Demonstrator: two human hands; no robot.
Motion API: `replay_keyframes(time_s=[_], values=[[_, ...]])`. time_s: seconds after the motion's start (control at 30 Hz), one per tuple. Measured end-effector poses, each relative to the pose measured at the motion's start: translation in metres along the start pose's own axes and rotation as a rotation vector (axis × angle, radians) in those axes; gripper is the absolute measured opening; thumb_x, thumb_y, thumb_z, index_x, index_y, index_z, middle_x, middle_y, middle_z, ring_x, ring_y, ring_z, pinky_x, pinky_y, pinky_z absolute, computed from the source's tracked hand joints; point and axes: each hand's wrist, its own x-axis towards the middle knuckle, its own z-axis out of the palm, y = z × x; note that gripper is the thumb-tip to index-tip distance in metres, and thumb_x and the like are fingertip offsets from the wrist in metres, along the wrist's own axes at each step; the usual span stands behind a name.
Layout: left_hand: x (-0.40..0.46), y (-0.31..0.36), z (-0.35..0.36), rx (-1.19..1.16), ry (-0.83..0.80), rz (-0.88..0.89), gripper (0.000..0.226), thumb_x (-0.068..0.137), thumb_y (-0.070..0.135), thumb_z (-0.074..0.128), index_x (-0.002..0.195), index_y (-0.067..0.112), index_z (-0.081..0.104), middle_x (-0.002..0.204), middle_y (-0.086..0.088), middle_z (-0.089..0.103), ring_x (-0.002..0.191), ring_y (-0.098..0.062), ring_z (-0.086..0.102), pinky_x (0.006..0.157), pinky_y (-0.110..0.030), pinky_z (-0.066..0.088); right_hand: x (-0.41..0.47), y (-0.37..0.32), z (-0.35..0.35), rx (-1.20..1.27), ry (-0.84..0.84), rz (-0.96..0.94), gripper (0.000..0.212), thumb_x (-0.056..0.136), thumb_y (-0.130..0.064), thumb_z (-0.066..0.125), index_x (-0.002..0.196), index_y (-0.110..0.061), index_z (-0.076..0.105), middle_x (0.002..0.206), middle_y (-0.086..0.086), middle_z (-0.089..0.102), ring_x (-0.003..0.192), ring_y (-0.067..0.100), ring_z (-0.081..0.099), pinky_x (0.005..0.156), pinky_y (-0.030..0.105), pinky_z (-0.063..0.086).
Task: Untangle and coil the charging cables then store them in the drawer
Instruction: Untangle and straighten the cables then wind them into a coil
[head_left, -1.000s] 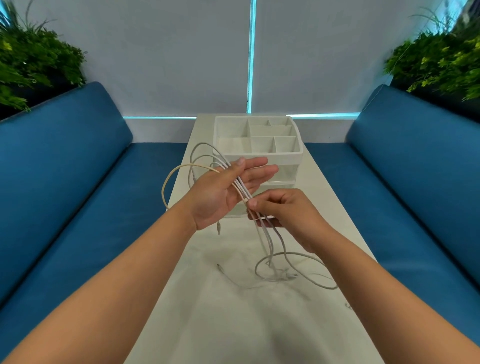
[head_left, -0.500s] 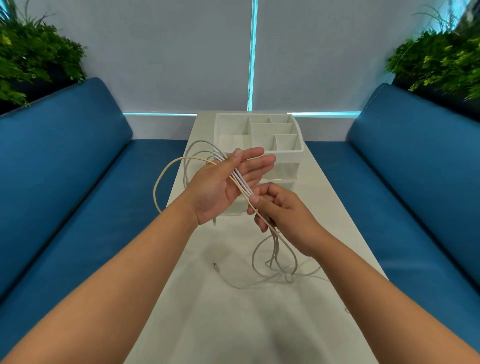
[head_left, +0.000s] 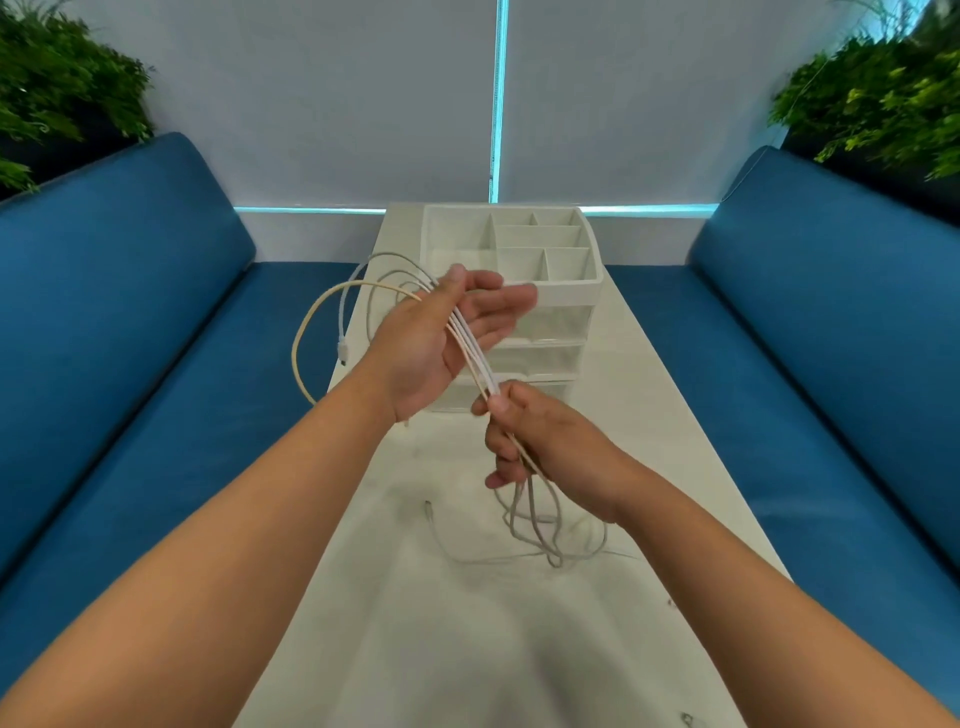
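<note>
Several pale strands of the charging cables (head_left: 470, 353) are running straight across the left hand (head_left: 441, 343), which is lying palm-up and mostly open, thumb resting lightly over the bundle rather than clamping it. Just below, the right hand (head_left: 540, 447) is closing its fingers (head_left: 501, 402) around the same strands, pinching them together where they leave the left palm. Beyond the left hand, the cables are arching out in loose loops (head_left: 332, 312) over the table edge and the blue bench seat (head_left: 156, 389), with one connector (head_left: 343, 351) dangling there. Under the right hand the rest is trailing down onto the white table (head_left: 467, 649) in a slack tangle (head_left: 545, 535), and another plug end (head_left: 428, 506) is lying on the surface beside it. Behind both hands the white organizer (head_left: 589, 283) is standing at the far end of the table, its top compartments empty and its clear drawers (head_left: 550, 327) looking closed, though the hands are hiding part of the fronts. Judging by this, the work is sitting somewhere in the gathering stage: the strands are being drawn parallel, but no neat coil is showing yet, the heap on the table is not sorted, and nothing is in the drawer. Finishing the untangling, winding the coils, opening a drawer and stowing them all appear to be left.
</note>
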Motion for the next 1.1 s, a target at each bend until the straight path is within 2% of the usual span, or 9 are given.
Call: replay_keyframes(time_s=[0.2, 0.33, 0.4, 0.5, 0.57, 0.67, 0.77, 0.93, 1.1], values=[[-0.001, 0.006, 0.0, -0.136, 0.044, 0.001, 0.037, 0.107, 0.027, 0.027, 0.093, 0.008, 0.055, 0.09, -0.014, 0.075, 0.102, -0.031, 0.07, 0.087, -0.039, 0.057, 0.0, 0.009, -0.007, -0.286, 0.034, -0.019, 0.019, 0.102, -0.027, 0.045, 0.095, -0.015, 0.057, 0.06, -0.011, 0.038, 0.051, 0.008, 0.039, 0.063, 0.029, 0.05], [0.0, 0.001, -0.001, -0.167, 0.058, -0.001, 0.037, 0.108, 0.027, 0.026, 0.095, 0.007, 0.055, 0.091, -0.015, 0.075, 0.101, -0.031, 0.071, 0.087, -0.039, 0.057, 0.009, 0.018, -0.008, -0.893, 0.226, -0.069, 0.014, 0.1, -0.017, 0.037, 0.101, -0.009, 0.049, 0.065, -0.007, 0.047, 0.056, 0.012, 0.042, 0.059, 0.031, 0.035], [0.0, 0.003, -0.002, -0.175, 0.068, 0.017, 0.037, 0.108, 0.026, 0.026, 0.096, 0.007, 0.055, 0.09, -0.014, 0.075, 0.099, -0.03, 0.071, 0.086, -0.038, 0.057, 0.009, 0.023, -0.005, -0.801, 0.283, -0.056, 0.02, 0.102, -0.024, 0.039, 0.099, -0.011, 0.054, 0.066, -0.005, 0.049, 0.058, 0.013, 0.045, 0.06, 0.03, 0.038], [0.0, 0.015, -0.006, -0.207, 0.105, 0.066, 0.035, 0.108, 0.026, 0.025, 0.098, 0.008, 0.054, 0.087, -0.011, 0.075, 0.094, -0.027, 0.073, 0.083, -0.037, 0.058, 0.003, 0.028, -0.01, -0.3, 0.205, 0.0, 0.041, 0.096, -0.045, 0.048, 0.077, -0.013, 0.063, 0.054, -0.004, 0.042, 0.054, 0.012, 0.047, 0.064, 0.02, 0.044], [0.0, 0.022, -0.01, -0.215, 0.121, 0.084, 0.035, 0.108, 0.026, 0.025, 0.099, 0.008, 0.054, 0.086, -0.01, 0.076, 0.094, -0.026, 0.073, 0.082, -0.037, 0.059, -0.004, 0.029, -0.017, -0.013, 0.09, 0.054, 0.048, 0.09, -0.054, 0.045, 0.073, -0.013, 0.062, 0.05, -0.003, 0.032, 0.048, 0.014, 0.041, 0.069, 0.024, 0.049], [0.0, 0.027, -0.013, -0.222, 0.123, 0.092, 0.035, 0.108, 0.026, 0.027, 0.101, 0.008, 0.056, 0.088, -0.01, 0.075, 0.096, -0.027, 0.072, 0.081, -0.037, 0.058, -0.008, 0.033, -0.022, 0.257, -0.05, 0.17, 0.041, 0.095, -0.045, 0.042, 0.088, -0.012, 0.064, 0.058, -0.005, 0.025, 0.046, 0.009, 0.023, 0.05, 0.021, 0.036], [0.0, 0.026, -0.011, -0.204, 0.096, 0.065, 0.035, 0.108, 0.027, 0.027, 0.101, 0.008, 0.056, 0.089, -0.01, 0.075, 0.096, -0.027, 0.072, 0.081, -0.038, 0.058, -0.008, 0.036, -0.023, 0.064, -0.02, 0.249, 0.035, 0.101, -0.037, 0.041, 0.088, -0.012, 0.06, 0.059, -0.004, 0.03, 0.05, 0.011, 0.023, 0.047, 0.02, 0.024], [0.001, 0.017, -0.009, -0.179, 0.083, 0.037, 0.035, 0.108, 0.026, 0.027, 0.101, 0.007, 0.056, 0.09, -0.011, 0.075, 0.097, -0.03, 0.072, 0.083, -0.039, 0.057, -0.002, 0.031, -0.024, -0.446, 0.167, 0.239, 0.046, 0.094, -0.052, 0.049, 0.068, -0.015, 0.057, 0.052, -0.006, 0.044, 0.049, 0.01, 0.037, 0.052, 0.02, 0.033], [0.004, 0.029, -0.016, -0.252, 0.158, 0.108, 0.034, 0.108, 0.026, 0.027, 0.099, 0.008, 0.055, 0.086, -0.008, 0.075, 0.091, -0.025, 0.073, 0.08, -0.036, 0.059, -0.01, 0.039, -0.033, -0.007, -0.012, 0.152, 0.036, 0.096, -0.043, 0.046, 0.083, -0.015, 0.064, 0.06, -0.003, 0.041, 0.054, 0.011, 0.032, 0.058, 0.021, 0.033]])
